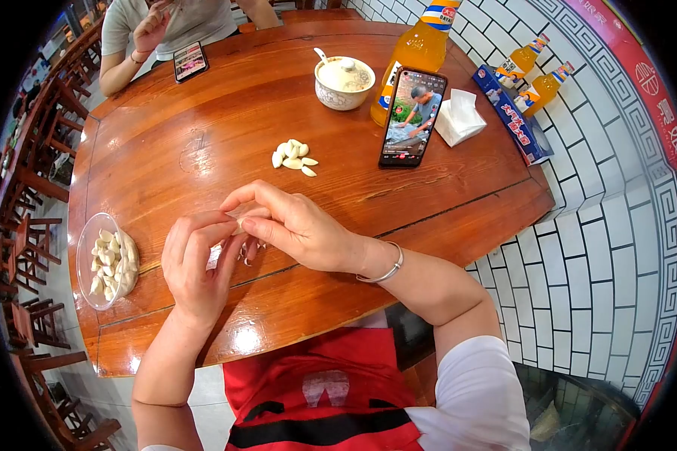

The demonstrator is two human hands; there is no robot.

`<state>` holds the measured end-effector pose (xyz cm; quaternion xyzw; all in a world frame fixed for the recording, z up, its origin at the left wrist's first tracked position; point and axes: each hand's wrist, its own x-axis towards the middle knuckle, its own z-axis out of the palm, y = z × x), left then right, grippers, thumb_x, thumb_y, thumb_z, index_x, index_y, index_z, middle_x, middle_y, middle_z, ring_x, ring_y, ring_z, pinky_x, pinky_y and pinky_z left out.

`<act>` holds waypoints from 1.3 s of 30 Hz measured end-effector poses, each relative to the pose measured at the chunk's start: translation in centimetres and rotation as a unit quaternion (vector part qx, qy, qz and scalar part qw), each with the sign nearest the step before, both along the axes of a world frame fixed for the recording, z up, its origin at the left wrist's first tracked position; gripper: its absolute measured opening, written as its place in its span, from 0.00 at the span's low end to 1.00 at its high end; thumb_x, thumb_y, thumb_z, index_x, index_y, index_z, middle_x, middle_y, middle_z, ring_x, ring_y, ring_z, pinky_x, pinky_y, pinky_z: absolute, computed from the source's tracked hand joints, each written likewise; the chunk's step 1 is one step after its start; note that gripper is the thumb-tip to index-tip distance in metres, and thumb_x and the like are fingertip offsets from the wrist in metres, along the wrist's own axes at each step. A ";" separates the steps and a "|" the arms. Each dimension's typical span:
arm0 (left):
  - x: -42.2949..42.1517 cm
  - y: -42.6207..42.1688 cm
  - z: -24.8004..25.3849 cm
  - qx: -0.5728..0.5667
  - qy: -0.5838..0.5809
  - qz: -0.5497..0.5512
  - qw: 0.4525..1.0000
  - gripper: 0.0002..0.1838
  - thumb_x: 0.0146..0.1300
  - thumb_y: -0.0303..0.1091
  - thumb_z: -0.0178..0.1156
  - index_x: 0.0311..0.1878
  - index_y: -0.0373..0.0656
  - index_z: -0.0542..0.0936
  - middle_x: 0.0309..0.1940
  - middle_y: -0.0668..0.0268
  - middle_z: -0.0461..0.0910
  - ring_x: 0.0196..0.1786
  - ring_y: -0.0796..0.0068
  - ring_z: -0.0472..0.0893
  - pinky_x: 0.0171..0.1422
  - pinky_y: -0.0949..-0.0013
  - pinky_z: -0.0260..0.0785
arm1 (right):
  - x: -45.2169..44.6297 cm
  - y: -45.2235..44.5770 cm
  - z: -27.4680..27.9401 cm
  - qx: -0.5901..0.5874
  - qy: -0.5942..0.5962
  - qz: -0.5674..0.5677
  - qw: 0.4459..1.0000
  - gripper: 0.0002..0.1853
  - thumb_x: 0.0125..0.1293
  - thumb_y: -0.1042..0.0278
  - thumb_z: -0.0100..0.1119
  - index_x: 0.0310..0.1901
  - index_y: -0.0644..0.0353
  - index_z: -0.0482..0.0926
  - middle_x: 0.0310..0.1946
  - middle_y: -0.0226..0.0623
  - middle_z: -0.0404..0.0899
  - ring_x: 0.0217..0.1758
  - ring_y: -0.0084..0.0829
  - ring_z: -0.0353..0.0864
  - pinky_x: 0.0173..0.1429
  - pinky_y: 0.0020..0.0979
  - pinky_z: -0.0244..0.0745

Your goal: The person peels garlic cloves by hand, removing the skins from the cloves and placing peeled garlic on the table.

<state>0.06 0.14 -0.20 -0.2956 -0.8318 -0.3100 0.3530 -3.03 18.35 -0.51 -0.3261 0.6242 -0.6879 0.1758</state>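
Note:
My left hand (195, 259) and my right hand (297, 229) meet above the near part of the wooden table. Between their fingertips they pinch a small pale garlic clove (240, 225), mostly covered by the fingers. Bits of thin skin (247, 260) show just below the fingers. Beyond my hands, a small pile of peeled garlic cloves (292, 155) lies on the tabletop. Left of my left hand stands a clear plastic bowl (130, 282) with many garlic cloves in it.
On the table (150, 165) a phone (412, 120) leans upright against an orange bottle (421, 45). Nearby are a lidded bowl (344, 89), tissues (460, 119) and a blue box (513, 120) with bottles. Across sits a person (195, 22) near another phone (191, 62). White tiles flank the right.

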 end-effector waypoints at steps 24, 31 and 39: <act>0.0 0.1 0.2 -0.003 -0.003 0.002 1.000 0.14 0.46 0.21 0.72 0.34 0.40 0.76 0.33 0.61 0.81 0.35 0.63 0.80 0.37 0.65 0.69 | 0.0 -0.1 -0.2 -0.009 0.004 -0.005 1.000 0.14 0.76 0.67 0.45 0.57 0.64 0.66 0.37 0.35 0.82 0.37 0.21 0.81 0.44 0.25 0.78; 0.0 0.1 0.2 -0.004 -0.001 0.004 1.000 0.14 0.46 0.21 0.72 0.34 0.40 0.76 0.33 0.62 0.81 0.35 0.63 0.80 0.36 0.65 0.69 | 0.1 -0.1 -0.1 -0.012 -0.004 -0.006 1.000 0.14 0.76 0.67 0.45 0.57 0.64 0.66 0.37 0.36 0.82 0.37 0.21 0.81 0.44 0.25 0.77; -0.1 0.1 0.2 -0.008 0.002 0.007 1.000 0.14 0.47 0.22 0.72 0.34 0.41 0.76 0.33 0.62 0.81 0.35 0.63 0.80 0.37 0.65 0.69 | 0.1 -0.1 0.0 -0.007 -0.004 -0.008 1.000 0.14 0.76 0.67 0.45 0.57 0.64 0.66 0.37 0.36 0.82 0.37 0.22 0.81 0.44 0.25 0.77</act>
